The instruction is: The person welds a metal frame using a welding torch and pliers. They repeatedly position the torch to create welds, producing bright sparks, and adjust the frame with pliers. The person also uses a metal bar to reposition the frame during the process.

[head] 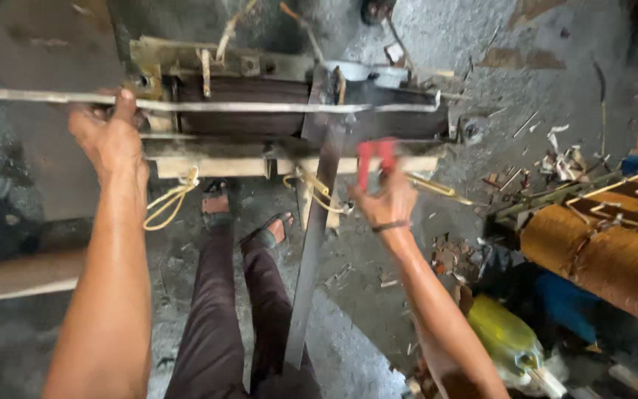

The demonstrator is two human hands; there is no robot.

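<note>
Two hands were busy. The left hand (110, 133) was wrapped around a long flat metal strip (260, 106) that lay across a big old transformer (260, 118). The right hand (387, 198) was closed tight on a tool with red handles (375, 159), just in front of the transformer. A second metal strip (311, 251) leaned down between the person's legs. Another coil with orange wire (599, 251) sat to the right on the dirty floor (481, 44).

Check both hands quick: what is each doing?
Left hand: closed on the long metal strip.
Right hand: closed on red-handled pliers.
</note>
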